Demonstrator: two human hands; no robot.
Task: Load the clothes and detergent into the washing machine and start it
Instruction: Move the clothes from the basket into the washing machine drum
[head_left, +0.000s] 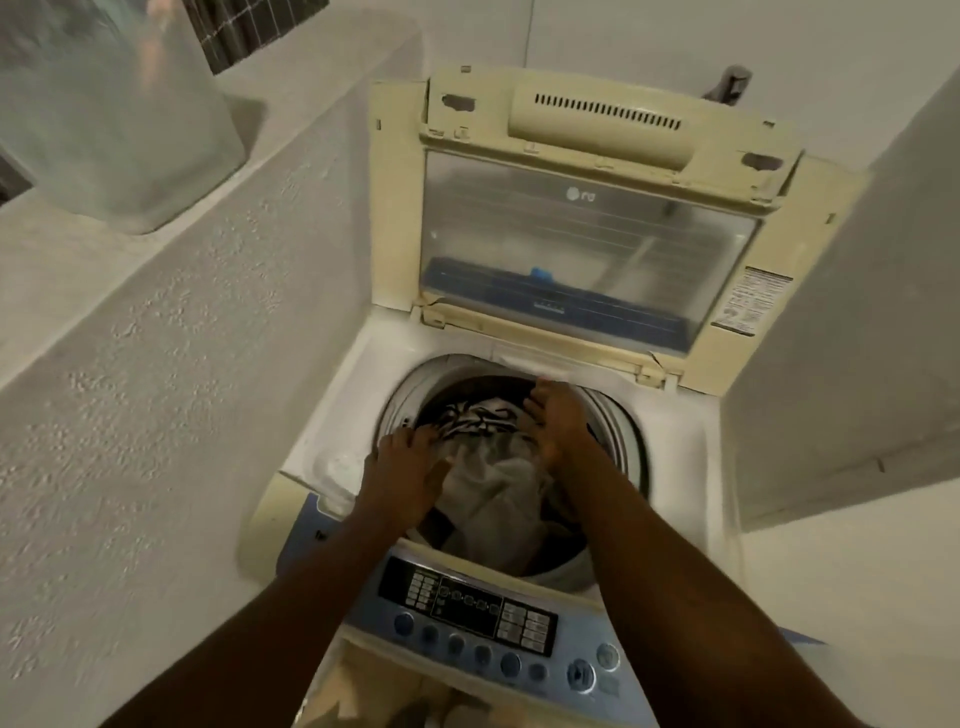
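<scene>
A yellowed top-loading washing machine (332, 410) stands in front of me with its lid (587, 244) folded up and back. Clothes fill the drum: a grey garment (493, 488) in front and a black-and-white striped one (478, 418) behind it. My left hand (410, 462) lies on the left side of the pile, fingers spread against the grey cloth. My right hand (558, 415) presses on the right side, fingers curled over dark fabric at the drum's far rim. The blue control panel (478, 613) with its row of round buttons sits under my forearms. No detergent is visible.
A rough white ledge wall (171, 332) runs close along the machine's left side, with a translucent plastic tub (114, 114) on top at the upper left. Another white wall (852, 338) stands close on the right. A tap (730, 80) pokes out behind the lid.
</scene>
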